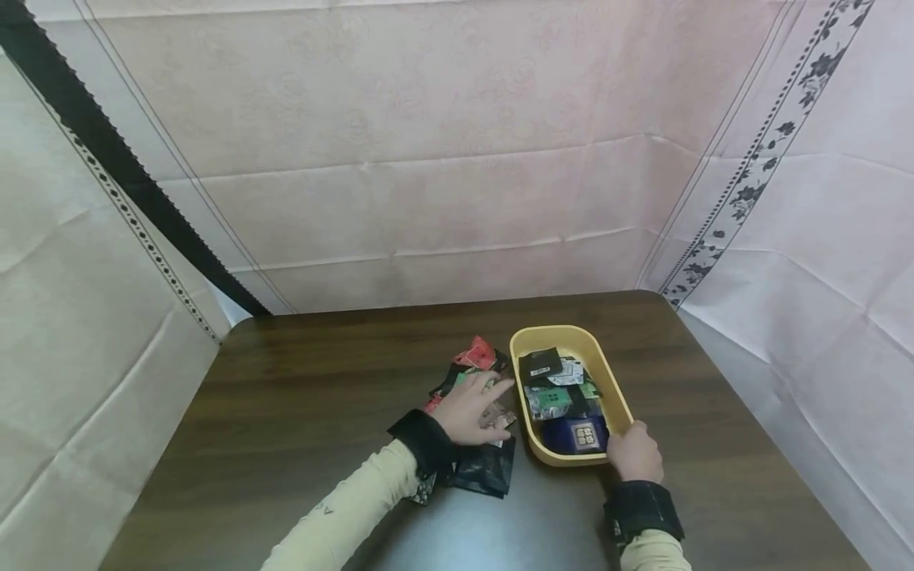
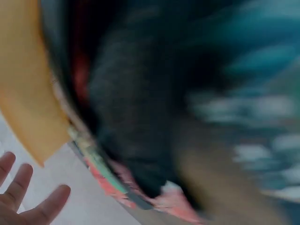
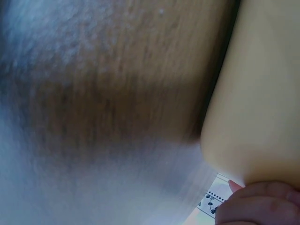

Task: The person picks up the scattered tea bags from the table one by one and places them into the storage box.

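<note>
A yellow plastic tray [image 1: 524,412] stands on the table, holding several packets, among them a dark blue one [image 1: 564,434] and a green one [image 1: 548,403]. My right hand [image 1: 635,454] grips its near right corner; curled fingers [image 3: 262,206] show against the tray wall [image 3: 258,98] in the right wrist view. Left of the tray lies a loose pile of packets, with a red one [image 1: 477,354] at the far end and a black one [image 1: 487,469] nearest me. My left hand [image 1: 467,408] is over this pile, its fingers spread and partly covering it. Much of the left wrist view is blurred.
The dark wooden table [image 1: 307,444] lies under everything. Pale cloth [image 1: 428,159] hangs behind its far edge and at both sides, with a black strip [image 1: 128,159] at the left and a flowered band [image 1: 764,166] at the right.
</note>
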Motion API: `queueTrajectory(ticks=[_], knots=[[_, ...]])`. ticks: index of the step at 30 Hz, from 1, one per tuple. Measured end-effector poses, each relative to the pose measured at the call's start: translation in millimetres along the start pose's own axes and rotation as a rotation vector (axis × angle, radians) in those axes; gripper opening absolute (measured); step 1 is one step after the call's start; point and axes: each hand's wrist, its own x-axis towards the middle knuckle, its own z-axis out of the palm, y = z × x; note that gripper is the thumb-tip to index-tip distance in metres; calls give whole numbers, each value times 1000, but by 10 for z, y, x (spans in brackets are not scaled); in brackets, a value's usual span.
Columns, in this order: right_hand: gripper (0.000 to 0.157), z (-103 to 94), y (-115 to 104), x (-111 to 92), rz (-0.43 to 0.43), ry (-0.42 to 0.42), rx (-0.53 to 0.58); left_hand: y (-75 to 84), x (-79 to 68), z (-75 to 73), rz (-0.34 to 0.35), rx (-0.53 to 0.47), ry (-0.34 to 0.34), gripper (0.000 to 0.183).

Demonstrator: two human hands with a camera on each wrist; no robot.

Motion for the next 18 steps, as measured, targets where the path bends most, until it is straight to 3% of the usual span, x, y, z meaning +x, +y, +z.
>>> queueTrajectory(ticks=[3,6,14,18], knots=[[40,-5,-7,-4,-8,-4,-5,3,-160,37,15,55,-59,69],[39,-30,-6,1,-5,5,-6,21,-196,68,-2,89,-99,66],[42,-47,-9,-14,-3,-15,-13,47,-37,191,-130,222,-170,57],[41,-18,-1,-11,-15,-10,-16,-7,48,267,-177,254,-151,57]])
